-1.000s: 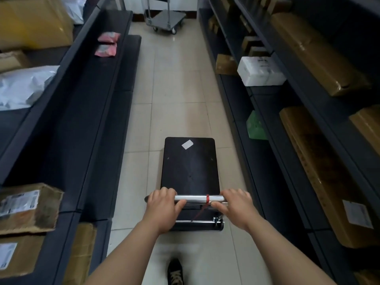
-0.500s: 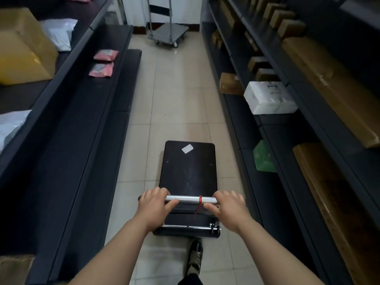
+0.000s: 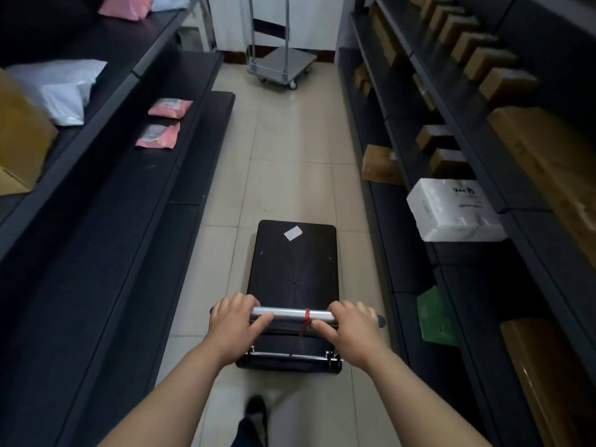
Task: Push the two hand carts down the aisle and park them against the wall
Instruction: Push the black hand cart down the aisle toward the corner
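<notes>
A black hand cart [image 3: 293, 269] with a white sticker on its deck stands on the tiled aisle floor in front of me. Its silver handle bar [image 3: 290, 312] carries a red band. My left hand [image 3: 233, 324] grips the bar's left end and my right hand [image 3: 350, 325] grips its right end. A second, grey metal hand cart [image 3: 283, 64] stands at the far end of the aisle, close to the white wall [image 3: 235, 21], with its tall handle posts upright.
Dark shelving [image 3: 106, 195] lines the left side, with pink parcels [image 3: 167, 108] and white bags on it. The right shelving [image 3: 451, 175] holds brown boxes, a white pack [image 3: 454, 209] and a green item [image 3: 433, 314] near the aisle edge. My foot [image 3: 254, 409] shows below.
The black cart and I have rolled forward down the aisle. The grey cart and the end wall look nearer, and the shelf items have slid back past me. Both hands kept their grip.
</notes>
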`<state>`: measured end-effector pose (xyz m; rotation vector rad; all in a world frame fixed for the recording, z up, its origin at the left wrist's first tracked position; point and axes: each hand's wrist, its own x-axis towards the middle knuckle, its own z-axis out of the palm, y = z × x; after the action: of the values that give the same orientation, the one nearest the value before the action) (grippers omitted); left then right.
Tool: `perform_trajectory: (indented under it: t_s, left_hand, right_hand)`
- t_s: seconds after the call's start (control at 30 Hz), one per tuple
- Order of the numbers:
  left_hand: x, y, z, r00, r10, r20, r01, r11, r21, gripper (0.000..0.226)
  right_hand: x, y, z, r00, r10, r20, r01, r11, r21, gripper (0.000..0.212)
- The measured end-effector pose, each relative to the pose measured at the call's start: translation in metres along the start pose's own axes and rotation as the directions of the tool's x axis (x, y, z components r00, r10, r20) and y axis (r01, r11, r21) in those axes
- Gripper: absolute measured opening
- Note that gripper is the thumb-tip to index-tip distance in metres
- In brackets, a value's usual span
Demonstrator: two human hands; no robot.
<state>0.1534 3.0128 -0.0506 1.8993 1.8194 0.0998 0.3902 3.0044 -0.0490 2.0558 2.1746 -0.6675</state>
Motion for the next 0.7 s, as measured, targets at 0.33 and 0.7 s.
perform_trajectory:
  t_s: [0.33,0.7]
  left_hand:
    - [0.173,0.016,-0.050,0.997,0.004,0.074,-0.005,1.000,0.011,0.032]
    - [0.358,0.024,-0.106,0.997,0.003,0.079,-0.005,1.000,0.030,0.033]
  right_hand:
    - [0.164,0.013,-0.074,0.999,0.031,0.043,-0.032,0.999,0.024,0.038]
    - [0.338,0.018,-0.143,0.999,0.037,0.021,-0.038,0.999,0.026,0.043]
